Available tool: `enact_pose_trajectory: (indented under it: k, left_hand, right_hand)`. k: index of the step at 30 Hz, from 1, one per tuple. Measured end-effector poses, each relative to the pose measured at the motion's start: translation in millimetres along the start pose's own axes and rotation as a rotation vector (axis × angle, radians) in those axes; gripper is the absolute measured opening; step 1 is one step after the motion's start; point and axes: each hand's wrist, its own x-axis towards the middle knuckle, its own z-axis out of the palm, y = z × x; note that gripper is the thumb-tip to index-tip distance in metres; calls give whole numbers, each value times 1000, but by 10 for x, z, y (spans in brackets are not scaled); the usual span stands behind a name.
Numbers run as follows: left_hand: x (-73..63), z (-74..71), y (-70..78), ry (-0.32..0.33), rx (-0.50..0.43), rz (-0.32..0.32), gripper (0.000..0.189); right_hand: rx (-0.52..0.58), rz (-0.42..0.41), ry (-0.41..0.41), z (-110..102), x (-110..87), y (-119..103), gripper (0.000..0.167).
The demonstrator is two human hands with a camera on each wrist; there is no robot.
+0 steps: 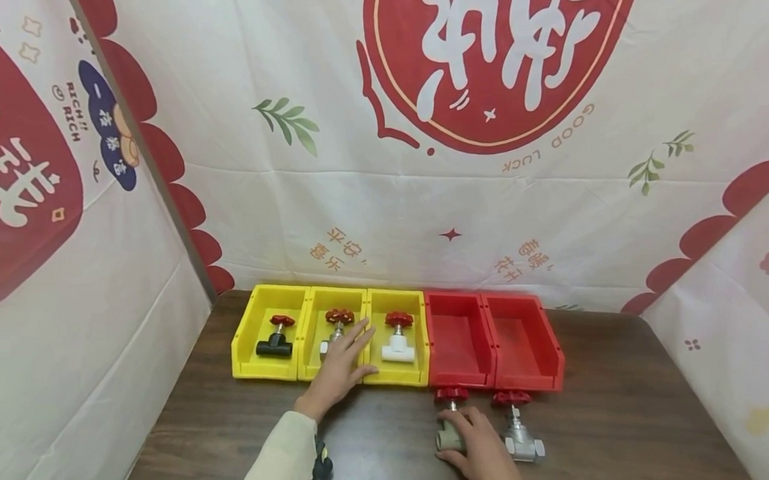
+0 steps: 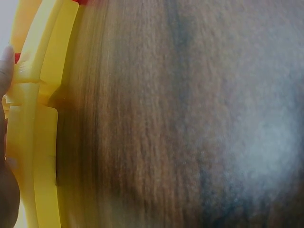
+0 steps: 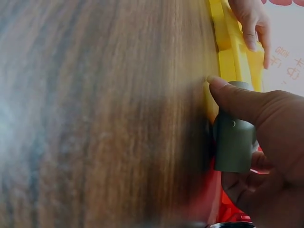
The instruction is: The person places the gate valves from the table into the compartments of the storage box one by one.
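In the head view, my right hand [image 1: 479, 447] grips a grey-green valve [image 1: 449, 438] with a red handwheel, in front of the red bins. The right wrist view shows thumb and fingers around its tubular body [image 3: 235, 142]. Just right of that hand lies a silver metal valve [image 1: 521, 437] with a red wheel. My left hand [image 1: 342, 367] reaches over the middle yellow bin [image 1: 313, 369], fingers extended, partly hiding another metal valve [image 1: 339, 317]. A white valve [image 1: 398, 349] sits in the yellow bin to the right, a black valve [image 1: 275, 344] in the left one.
Two joined red bins [image 1: 459, 338] adjoin the yellow bins, forming a row along the back of the wooden table [image 1: 384, 445]. A printed cloth [image 1: 355, 190] hangs behind the table and at both sides. A dark device is strapped to the left wrist.
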Motion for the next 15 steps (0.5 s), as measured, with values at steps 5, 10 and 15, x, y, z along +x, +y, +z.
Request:
enact_pose_trajectory:
  k: [5,10,15]
  left_hand:
    - [-3,-9,0,-9,-2,-11,75]
    - [-1,-12,2,-31,-9,-35,75]
    - [4,-12,6,-31,-2,-37,75]
  right_hand:
    - [40,13,8,11,2,-1,54]
    - [119,80,-31,-5,20,-7,58]
    - [151,116,-39,-31,26,-42,59]
